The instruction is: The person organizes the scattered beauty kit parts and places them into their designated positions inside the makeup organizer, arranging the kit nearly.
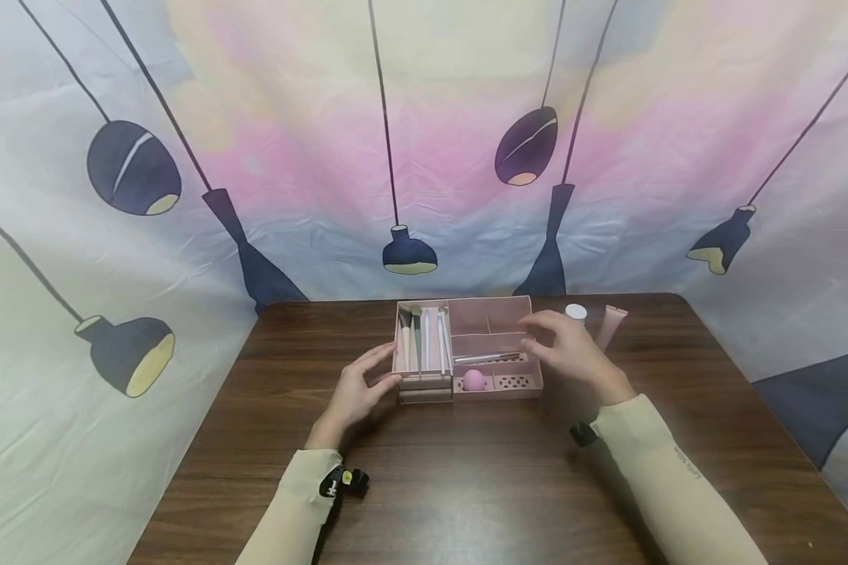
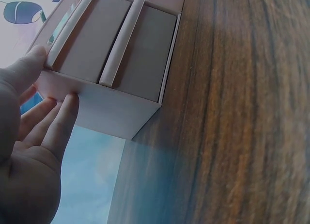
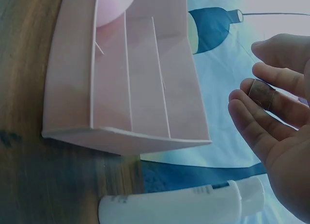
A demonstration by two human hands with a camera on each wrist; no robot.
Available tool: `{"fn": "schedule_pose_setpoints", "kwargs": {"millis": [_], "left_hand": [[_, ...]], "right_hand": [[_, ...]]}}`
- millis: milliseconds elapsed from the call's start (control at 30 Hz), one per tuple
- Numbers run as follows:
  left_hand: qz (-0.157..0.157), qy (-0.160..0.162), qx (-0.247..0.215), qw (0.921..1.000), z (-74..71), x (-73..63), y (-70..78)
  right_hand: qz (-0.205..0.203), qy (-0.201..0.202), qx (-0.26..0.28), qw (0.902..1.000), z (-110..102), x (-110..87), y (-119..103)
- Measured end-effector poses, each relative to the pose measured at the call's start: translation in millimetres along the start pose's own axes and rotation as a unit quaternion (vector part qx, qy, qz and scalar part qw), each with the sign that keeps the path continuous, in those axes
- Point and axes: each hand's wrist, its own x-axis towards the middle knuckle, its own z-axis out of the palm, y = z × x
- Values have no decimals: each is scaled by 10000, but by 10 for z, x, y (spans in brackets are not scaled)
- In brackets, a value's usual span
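A pink makeup organizer (image 1: pixel 491 318) stands at the back of the table. Several makeup brushes (image 1: pixel 417 339) lean in its left compartment, above two small drawers (image 2: pixel 92 42). Across a right compartment lies a thin brush (image 1: pixel 486 358), and a round pink makeup sponge (image 1: pixel 473 380) sits in the front section. My left hand (image 1: pixel 353 395) touches the organizer's left side, its thumb at the front corner and its fingertips against the side wall. Over the organizer's right end hovers my right hand (image 1: pixel 571 351), fingers loosely bent, holding nothing. A band (image 3: pixel 261 93) wraps one finger.
A white bottle (image 3: pixel 169 207) with a white cap stands just right of the organizer. Beside it is a pink squeeze tube (image 1: pixel 611 326). The brown wooden table (image 1: pixel 452 486) extends in front, and a patterned cloth (image 1: pixel 311 125) hangs behind its back edge.
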Motion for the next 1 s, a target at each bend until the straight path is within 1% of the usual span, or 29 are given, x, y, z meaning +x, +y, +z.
{"fn": "schedule_pose_setpoints", "kwargs": {"millis": [233, 333, 467, 533, 633, 767, 833, 1000], "left_hand": [[85, 76, 215, 9997, -2, 2, 26], [115, 76, 228, 9996, -3, 3, 29], [23, 13, 97, 9999, -4, 1, 30], [-24, -11, 47, 10000, -3, -1, 29], [-63, -27, -42, 10000, -3, -3, 27], [-116, -41, -128, 9998, -5, -7, 31], [-122, -38, -113, 9999, -5, -8, 33], [-87, -24, -124, 9999, -2, -5, 29]], "right_hand": [[176, 177, -50, 9997, -108, -11, -6], [244, 237, -55, 9994, -149, -16, -17], [328, 333, -53, 9989, -207, -19, -20], [340, 404, 43, 9986, -235, -17, -17], [236, 566, 248, 9978, -282, -8, -13], [42, 855, 366, 9957, -345, 11, 6], [8, 991, 384, 9943, -375, 16, 27], [112, 1379, 94, 9903, -466, 18, 81]]}}
